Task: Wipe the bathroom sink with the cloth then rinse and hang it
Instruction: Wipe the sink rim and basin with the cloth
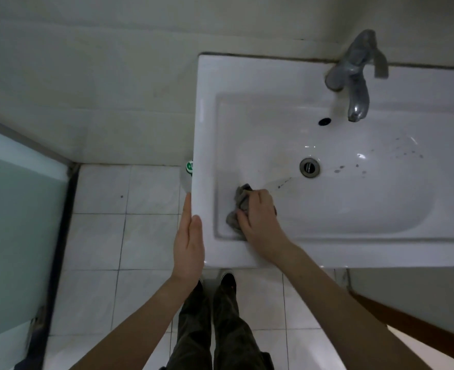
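Note:
A white rectangular sink [207, 108] fills the right of the view, with a round drain [310, 168] in the middle of its basin. My right hand [259, 218] presses a crumpled grey cloth [240, 202] against the basin's near-left corner. My left hand [190, 236] lies flat with straight fingers against the sink's outer left edge, holding nothing. Dark specks dot the basin to the right of the drain.
A metal tap [354, 78] stands at the sink's back rim, above an overflow hole [324, 121]. A bottle with a green cap [189, 169] sits on the tiled floor beside the sink's left side. A frosted glass panel [15, 222] is at the left.

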Demonstrator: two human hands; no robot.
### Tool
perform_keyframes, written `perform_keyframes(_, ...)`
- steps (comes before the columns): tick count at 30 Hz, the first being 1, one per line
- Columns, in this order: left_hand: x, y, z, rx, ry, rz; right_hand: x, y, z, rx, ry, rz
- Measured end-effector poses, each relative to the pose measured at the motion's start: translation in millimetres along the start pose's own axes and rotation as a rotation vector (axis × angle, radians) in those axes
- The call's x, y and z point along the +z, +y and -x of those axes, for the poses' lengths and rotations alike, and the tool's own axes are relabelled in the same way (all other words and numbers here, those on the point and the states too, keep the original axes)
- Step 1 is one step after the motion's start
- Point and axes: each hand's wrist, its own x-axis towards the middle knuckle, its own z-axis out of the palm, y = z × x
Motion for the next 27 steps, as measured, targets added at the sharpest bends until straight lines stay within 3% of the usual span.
perform_keyframes(12,0.9,-8.9,-5.8,-0.03,0.05,0.004,-4.6,-4.6,-169.3,-0.139,0.181,0.14)
perform_keyframes(16,0.1,-7.8,-5.0,-0.019,0.05,0.0,-24.5,-1.2,-205.6,-0.073,0.133,0.196)
perform_keyframes(21,0.4,-0.4,-4.2,-0.024,0.037,-0.02,-72.7,62.4,-194.8,0.213,0.206,0.096)
perform_keyframes(23,1.2,3.9,-3.0,-0.036,0.021,-0.029,-88.5,79.0,-179.1,0.289,0.244,-0.075)
perform_keyframes(27,1.0,8.7,-0.1,-0.042,0.05,-0.016,-112.6,74.5,-177.3,0.249,0.346,-0.342)
